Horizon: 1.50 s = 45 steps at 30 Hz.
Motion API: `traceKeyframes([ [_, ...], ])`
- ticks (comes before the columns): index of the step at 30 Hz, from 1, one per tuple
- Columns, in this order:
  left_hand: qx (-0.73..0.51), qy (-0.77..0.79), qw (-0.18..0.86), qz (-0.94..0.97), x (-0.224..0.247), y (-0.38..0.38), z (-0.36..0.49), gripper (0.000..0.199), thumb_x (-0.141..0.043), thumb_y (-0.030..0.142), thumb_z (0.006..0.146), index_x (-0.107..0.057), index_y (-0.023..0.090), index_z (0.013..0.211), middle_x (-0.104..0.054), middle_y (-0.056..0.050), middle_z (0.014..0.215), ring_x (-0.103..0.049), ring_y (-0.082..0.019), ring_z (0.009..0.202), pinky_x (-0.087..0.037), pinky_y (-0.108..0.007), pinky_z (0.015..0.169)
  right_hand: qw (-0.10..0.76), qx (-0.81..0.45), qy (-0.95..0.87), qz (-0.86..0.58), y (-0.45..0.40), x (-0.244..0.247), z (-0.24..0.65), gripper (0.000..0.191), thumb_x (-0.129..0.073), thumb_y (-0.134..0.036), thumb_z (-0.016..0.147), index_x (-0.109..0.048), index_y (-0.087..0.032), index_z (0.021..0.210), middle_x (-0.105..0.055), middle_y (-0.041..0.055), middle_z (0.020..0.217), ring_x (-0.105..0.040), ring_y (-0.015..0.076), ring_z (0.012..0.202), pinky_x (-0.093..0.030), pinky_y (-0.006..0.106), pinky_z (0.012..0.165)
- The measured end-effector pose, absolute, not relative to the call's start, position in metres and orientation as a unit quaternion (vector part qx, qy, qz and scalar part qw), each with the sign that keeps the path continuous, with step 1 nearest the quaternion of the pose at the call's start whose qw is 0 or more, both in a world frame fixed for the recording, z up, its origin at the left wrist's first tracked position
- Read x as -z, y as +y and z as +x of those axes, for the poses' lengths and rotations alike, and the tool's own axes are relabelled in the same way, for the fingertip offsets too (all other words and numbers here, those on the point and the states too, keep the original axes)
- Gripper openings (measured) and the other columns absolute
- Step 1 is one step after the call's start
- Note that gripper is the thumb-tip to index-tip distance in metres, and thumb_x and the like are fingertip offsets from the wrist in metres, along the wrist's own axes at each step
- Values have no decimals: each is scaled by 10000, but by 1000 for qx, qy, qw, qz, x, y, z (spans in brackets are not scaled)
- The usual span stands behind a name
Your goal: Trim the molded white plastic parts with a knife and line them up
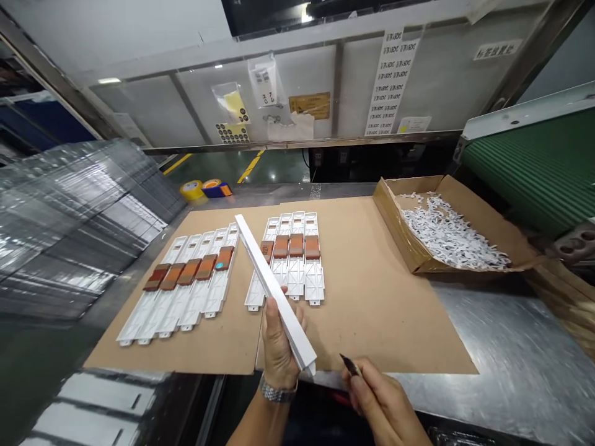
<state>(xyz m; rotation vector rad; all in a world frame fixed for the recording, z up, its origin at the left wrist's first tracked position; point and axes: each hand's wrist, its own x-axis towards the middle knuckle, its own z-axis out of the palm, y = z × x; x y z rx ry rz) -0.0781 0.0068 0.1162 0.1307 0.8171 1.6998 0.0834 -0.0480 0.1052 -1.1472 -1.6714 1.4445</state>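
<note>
My left hand [279, 344], with a metal watch at the wrist, is closed around a long white plastic part [274, 282] held tilted above the cardboard sheet. Its smooth side faces me. In my right hand [379, 396] is a small knife [348, 364], its dark pointed blade aimed up and left, apart from the white part. Most of the knife's handle is hidden by my fingers. Beyond my left hand lies a row of similar white parts [313, 282], each with a reddish-brown block [312, 247] across it. Another such row of white parts [195, 303] rests farther left.
A cardboard sheet [372, 316] covers much of the metal table [506, 347]. At the right stands a cardboard box [400, 238] with many small white pieces [449, 232], near a green ribbed conveyor [543, 148]. Tape rolls [214, 188] sit behind; stacked clear trays [93, 204] stand left.
</note>
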Motion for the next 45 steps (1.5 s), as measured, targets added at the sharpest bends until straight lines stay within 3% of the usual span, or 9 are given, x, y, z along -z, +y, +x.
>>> traceKeyframes([
  [8, -733, 317, 597, 81, -113, 3, -78, 411, -664, 513, 716, -601, 175, 940, -259, 87, 530, -209, -31, 416, -241, -142, 357, 277, -463, -705, -460, -53, -103, 67, 381, -290, -414, 963, -404, -208, 662, -475, -29, 598, -437, 104, 532, -295, 224, 506],
  [13, -730, 310, 602, 92, -112, 3, -77, 404, -655, 509, 726, -602, 177, 951, -262, 87, 532, -193, -31, 416, -227, -139, 353, 245, -467, -712, -464, -53, -107, 63, 394, -263, -417, 967, -455, -204, 697, -481, -27, 602, -443, 111, 542, -309, 228, 528],
  [22, -725, 311, 606, 100, -112, 1, -76, 401, -646, 510, 734, -592, 180, 956, -272, 85, 533, -216, -36, 419, -238, -141, 356, 249, -468, -704, -473, -54, -108, 63, 393, -277, -438, 959, -350, -212, 645, -429, -39, 578, -398, 104, 519, -278, 226, 501],
  [45, -725, 320, 597, 120, -111, 1, -75, 393, -627, 505, 753, -579, 182, 970, -253, 88, 531, -166, -39, 430, -212, -147, 358, 219, -502, -694, -467, -52, -108, 65, 400, -251, -452, 962, -358, -210, 662, -444, -36, 604, -393, 106, 542, -258, 239, 534],
])
